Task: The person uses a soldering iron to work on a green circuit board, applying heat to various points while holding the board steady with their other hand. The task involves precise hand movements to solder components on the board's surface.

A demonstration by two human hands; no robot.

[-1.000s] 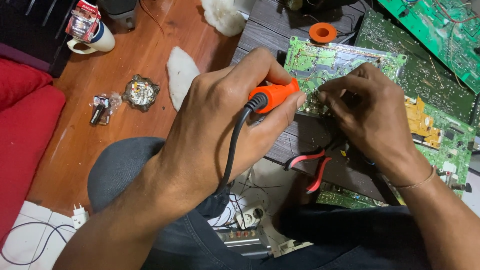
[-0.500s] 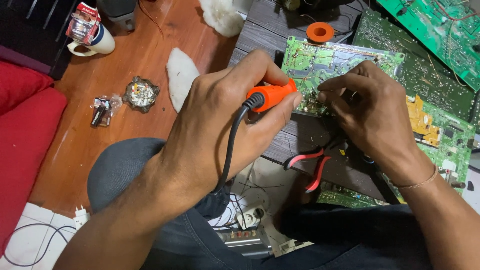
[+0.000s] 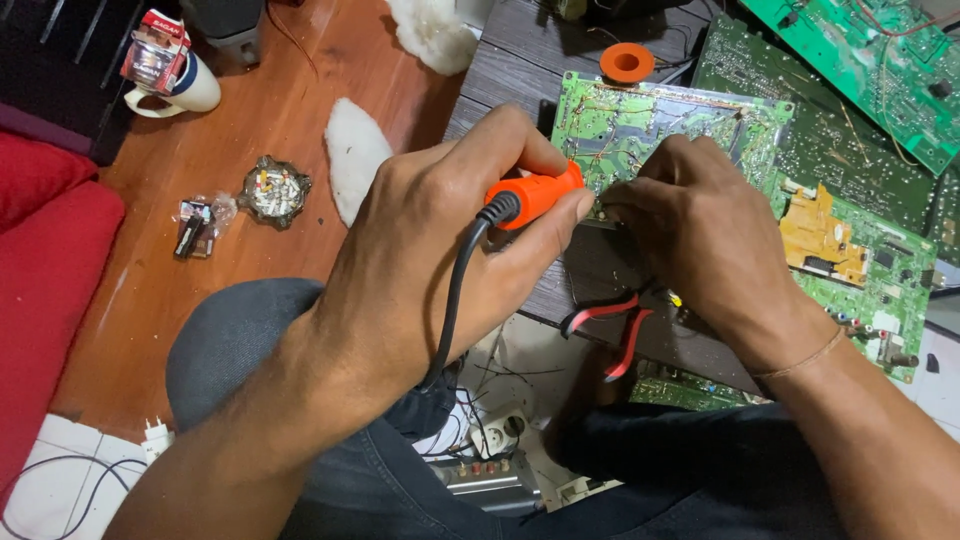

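Note:
My left hand (image 3: 440, 250) grips an orange-handled soldering iron (image 3: 535, 192) with a black cord (image 3: 455, 300) trailing down toward my lap. Its tip points at the near edge of a green circuit board (image 3: 650, 125), but the tip itself is hidden by my fingers. My right hand (image 3: 700, 235) rests on that board's lower edge with the fingers pinched together close to the iron. Whether it holds something thin there I cannot tell. Red-handled pliers (image 3: 615, 330) lie just below my right hand on the dark wooden table (image 3: 500, 85).
More green circuit boards (image 3: 860, 260) lie to the right and at the top right (image 3: 860, 50). An orange solder spool (image 3: 627, 63) sits behind the board. On the wooden floor at left are a mug (image 3: 170, 75), an ashtray (image 3: 273, 192) and white fluff (image 3: 355, 150). A power strip (image 3: 490, 440) is by my legs.
Both hands hold nearly the same pose; the iron and my right-hand fingers stay together at the board's edge, with only a slight shift of the view.

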